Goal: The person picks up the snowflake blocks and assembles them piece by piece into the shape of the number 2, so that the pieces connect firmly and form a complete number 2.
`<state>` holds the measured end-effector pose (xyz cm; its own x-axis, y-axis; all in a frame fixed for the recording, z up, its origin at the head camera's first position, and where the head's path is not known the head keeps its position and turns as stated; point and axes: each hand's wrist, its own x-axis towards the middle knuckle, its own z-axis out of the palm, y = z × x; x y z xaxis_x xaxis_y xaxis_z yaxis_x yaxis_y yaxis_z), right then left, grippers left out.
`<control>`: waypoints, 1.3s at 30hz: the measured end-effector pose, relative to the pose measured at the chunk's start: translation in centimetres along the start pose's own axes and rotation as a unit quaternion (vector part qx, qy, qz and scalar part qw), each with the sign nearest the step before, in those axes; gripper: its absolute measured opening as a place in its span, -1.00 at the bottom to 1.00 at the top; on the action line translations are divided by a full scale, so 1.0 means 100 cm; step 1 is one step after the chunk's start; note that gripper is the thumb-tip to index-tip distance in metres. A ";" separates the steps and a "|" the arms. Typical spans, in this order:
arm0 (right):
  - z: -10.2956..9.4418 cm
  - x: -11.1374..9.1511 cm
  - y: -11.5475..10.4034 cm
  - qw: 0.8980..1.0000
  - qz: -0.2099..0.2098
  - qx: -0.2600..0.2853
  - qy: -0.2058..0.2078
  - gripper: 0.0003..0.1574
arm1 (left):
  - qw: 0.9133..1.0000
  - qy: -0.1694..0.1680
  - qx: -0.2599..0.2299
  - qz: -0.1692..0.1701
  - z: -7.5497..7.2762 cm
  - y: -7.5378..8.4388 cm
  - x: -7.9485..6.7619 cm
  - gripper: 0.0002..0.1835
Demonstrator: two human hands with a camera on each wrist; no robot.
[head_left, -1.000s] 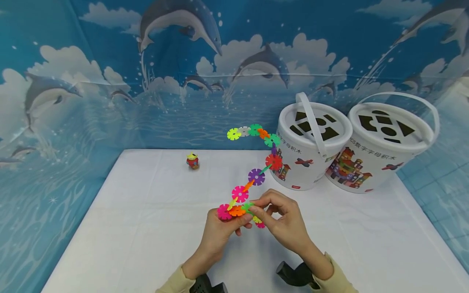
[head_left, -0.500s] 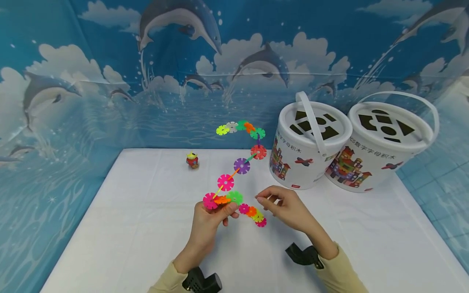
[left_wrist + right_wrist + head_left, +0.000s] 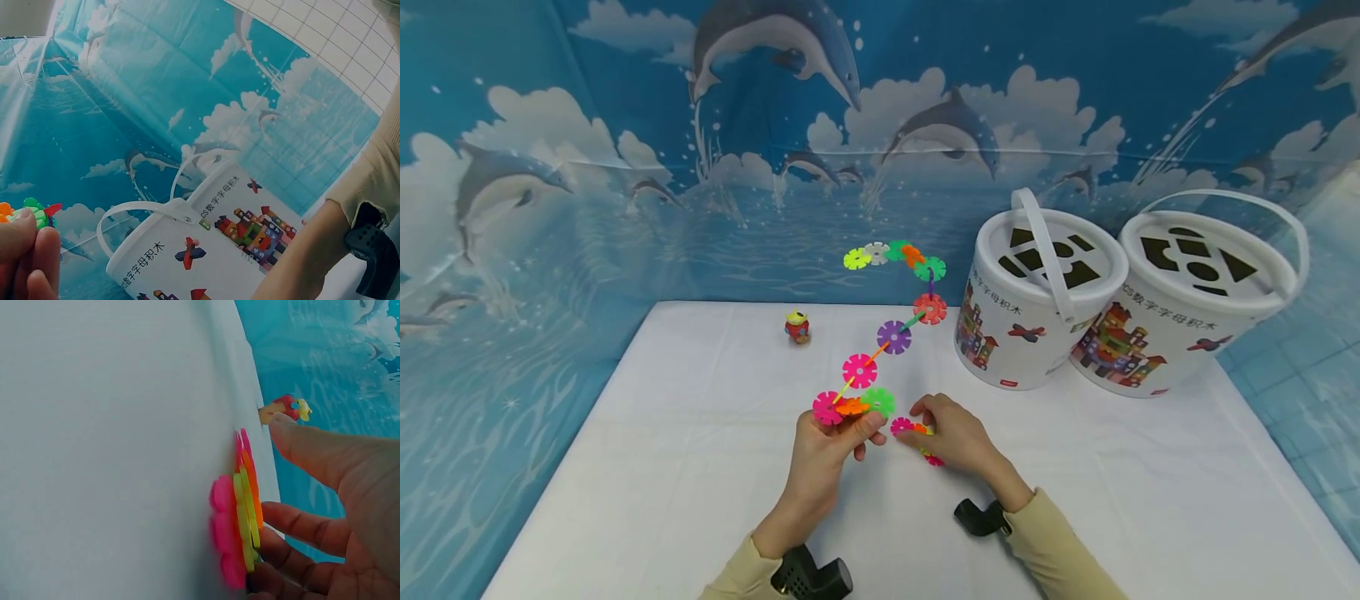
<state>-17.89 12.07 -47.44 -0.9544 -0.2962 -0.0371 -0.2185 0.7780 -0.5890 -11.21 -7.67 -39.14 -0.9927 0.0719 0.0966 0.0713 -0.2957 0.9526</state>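
My left hand pinches one end of a long chain of interlocking snowflake discs at a green disc. From there the chain climbs through pink, purple and red discs and curves left to a yellow disc. In the left wrist view only the green and orange end shows, between thumb and fingers. My right hand reaches over a short row of loose-lying discs on the table, with a pink disc at its near tip. In the right wrist view, fingertips touch the orange and yellow discs, while the thumb stands apart.
Two white lidded buckets with handles stand at the back right, side by side. A small toy figure is near the back edge of the white table. A dolphin-printed backdrop hangs behind.
My right hand left the chain's green disc, drew back right, then came down left onto the short row of discs. My left hand moved left with the chain, then stayed nearly still.
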 end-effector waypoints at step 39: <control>-0.075 -0.056 -0.064 0.902 -0.153 0.390 0.103 -0.84 | 1.000 0.005 -0.009 -0.010 0.004 0.002 -0.002 -0.75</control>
<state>-12.66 12.92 -37.38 -0.9084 -0.2594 0.3279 -0.3462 0.0271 -0.9378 -10.94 -7.42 -38.83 -0.9949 0.0684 0.0740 0.0492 -0.3112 0.9491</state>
